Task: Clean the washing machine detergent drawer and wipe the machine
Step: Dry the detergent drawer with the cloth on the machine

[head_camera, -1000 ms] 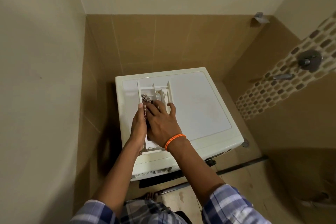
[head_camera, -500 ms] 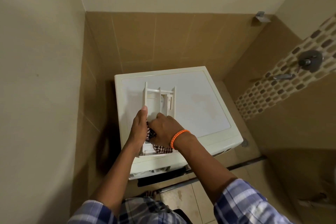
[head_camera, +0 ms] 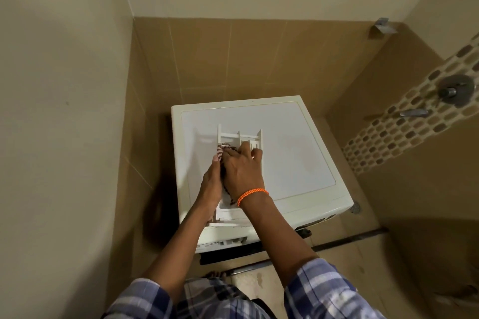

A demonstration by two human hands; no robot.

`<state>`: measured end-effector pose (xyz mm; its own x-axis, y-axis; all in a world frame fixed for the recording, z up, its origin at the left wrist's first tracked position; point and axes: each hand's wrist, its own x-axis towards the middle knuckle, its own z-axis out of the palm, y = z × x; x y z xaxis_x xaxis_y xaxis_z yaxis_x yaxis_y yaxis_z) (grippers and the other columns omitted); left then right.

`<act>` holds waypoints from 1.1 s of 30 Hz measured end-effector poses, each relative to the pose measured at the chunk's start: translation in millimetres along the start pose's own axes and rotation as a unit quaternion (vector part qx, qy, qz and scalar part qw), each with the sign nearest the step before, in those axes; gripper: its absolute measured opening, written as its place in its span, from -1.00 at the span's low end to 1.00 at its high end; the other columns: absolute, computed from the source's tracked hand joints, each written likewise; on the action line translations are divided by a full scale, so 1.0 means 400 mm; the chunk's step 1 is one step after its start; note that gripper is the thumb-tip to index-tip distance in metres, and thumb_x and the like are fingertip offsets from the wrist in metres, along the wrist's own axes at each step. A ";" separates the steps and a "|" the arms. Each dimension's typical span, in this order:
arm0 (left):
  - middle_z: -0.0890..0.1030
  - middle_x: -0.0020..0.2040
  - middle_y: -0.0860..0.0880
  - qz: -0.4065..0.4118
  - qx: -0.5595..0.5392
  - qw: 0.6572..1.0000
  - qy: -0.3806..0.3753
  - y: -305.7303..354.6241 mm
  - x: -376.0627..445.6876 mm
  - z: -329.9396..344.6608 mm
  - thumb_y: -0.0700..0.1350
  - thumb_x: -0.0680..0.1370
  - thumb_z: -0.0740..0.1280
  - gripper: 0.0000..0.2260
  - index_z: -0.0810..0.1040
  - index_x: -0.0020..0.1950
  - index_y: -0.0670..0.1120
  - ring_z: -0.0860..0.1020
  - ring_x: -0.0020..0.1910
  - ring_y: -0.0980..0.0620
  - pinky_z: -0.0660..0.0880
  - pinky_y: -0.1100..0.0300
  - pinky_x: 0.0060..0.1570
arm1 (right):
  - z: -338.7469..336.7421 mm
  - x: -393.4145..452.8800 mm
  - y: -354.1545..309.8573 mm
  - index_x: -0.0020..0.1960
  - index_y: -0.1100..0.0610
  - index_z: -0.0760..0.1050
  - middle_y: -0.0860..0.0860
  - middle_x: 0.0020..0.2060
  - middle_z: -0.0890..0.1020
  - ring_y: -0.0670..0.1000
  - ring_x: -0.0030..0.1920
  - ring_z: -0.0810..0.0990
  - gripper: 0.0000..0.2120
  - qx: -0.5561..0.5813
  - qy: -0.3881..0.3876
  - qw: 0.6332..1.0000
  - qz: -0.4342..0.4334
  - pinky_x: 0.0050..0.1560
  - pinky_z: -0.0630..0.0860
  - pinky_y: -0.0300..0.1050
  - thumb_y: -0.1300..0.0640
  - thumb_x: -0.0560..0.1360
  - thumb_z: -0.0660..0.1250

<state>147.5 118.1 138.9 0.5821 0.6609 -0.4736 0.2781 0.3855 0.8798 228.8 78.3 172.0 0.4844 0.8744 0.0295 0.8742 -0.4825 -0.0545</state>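
The white detergent drawer (head_camera: 239, 137) lies flat on top of the white washing machine (head_camera: 293, 153), its compartments facing up. My left hand (head_camera: 211, 184) grips the drawer's left side wall, thumb along the rim. My right hand (head_camera: 242, 171), with an orange band at the wrist, presses a dark checked cloth (head_camera: 222, 151) into the drawer's left compartment; the fingers are spread over it. Most of the cloth is hidden under the hand; a bit shows at the fingertips and near the wrist.
The machine stands in a tiled corner, with a plain wall close on the left. A shower valve (head_camera: 455, 90) and tap (head_camera: 413, 112) are on the right wall. A floor drain (head_camera: 355, 206) lies beside the machine. The empty drawer slot (head_camera: 228, 241) shows on the machine's front.
My right hand has pushed the cloth from the near end of the drawer toward its far end. The left hand stays on the drawer's left side.
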 end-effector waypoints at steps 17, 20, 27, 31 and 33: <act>0.67 0.03 0.02 0.027 0.033 0.998 -0.038 0.035 -0.014 -0.007 0.39 0.68 0.10 -0.56 0.53 0.08 0.07 0.66 0.07 0.14 0.53 0.16 0.17 | -0.117 -0.009 0.041 -0.12 0.09 0.52 0.03 -0.15 0.61 0.10 0.02 0.54 -0.74 0.089 -0.281 0.953 -0.063 0.23 0.19 0.19 0.13 0.63 0.09; 0.66 0.11 -0.11 0.038 0.069 0.996 -0.043 0.035 -0.006 -0.009 0.46 0.63 0.11 -0.43 0.52 0.17 -0.02 0.65 0.17 0.03 0.57 -0.05 0.32 | -0.121 -0.001 0.053 -0.16 0.10 0.48 0.09 -0.17 0.60 0.12 -0.13 0.56 -0.76 0.142 -0.317 0.936 -0.050 0.06 0.39 0.05 0.17 0.61 0.11; 0.24 0.70 0.01 0.006 0.058 0.998 0.003 0.065 -0.023 -0.035 0.36 0.69 -0.02 -0.34 0.19 0.71 0.06 0.21 0.68 -0.04 0.18 0.04 0.57 | -0.172 0.026 0.162 -0.38 0.03 0.26 -0.07 -0.43 0.35 -0.05 -0.35 0.31 -0.68 0.475 -0.009 0.860 0.187 -0.36 0.26 -0.14 0.21 0.53 0.17; 0.24 0.70 -0.03 -0.009 0.066 0.998 0.020 0.067 -0.012 -0.060 0.36 0.67 0.11 -0.32 0.17 0.70 0.03 0.25 0.65 -0.12 0.24 -0.11 0.56 | -0.158 0.013 0.187 -0.37 0.09 0.23 0.02 -0.40 0.41 0.08 -0.28 0.38 -0.61 0.427 0.189 0.832 0.298 -0.36 0.16 -0.06 0.21 0.64 0.14; 0.25 0.69 -0.02 -0.014 0.028 0.999 0.029 0.062 -0.001 -0.079 0.37 0.66 0.16 -0.31 0.16 0.70 0.07 0.25 0.65 -0.13 0.24 -0.13 0.57 | -0.114 0.001 0.203 -0.23 0.09 0.36 0.11 -0.26 0.55 0.18 -0.13 0.53 -0.71 0.364 0.176 0.855 0.324 -0.30 0.29 -0.08 0.14 0.67 0.12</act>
<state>130.1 147.8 159.5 0.5287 0.6876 -0.4977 0.3363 0.3687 0.8666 301.6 37.2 213.0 0.9513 0.3042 0.0497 0.2284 -0.5874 -0.7764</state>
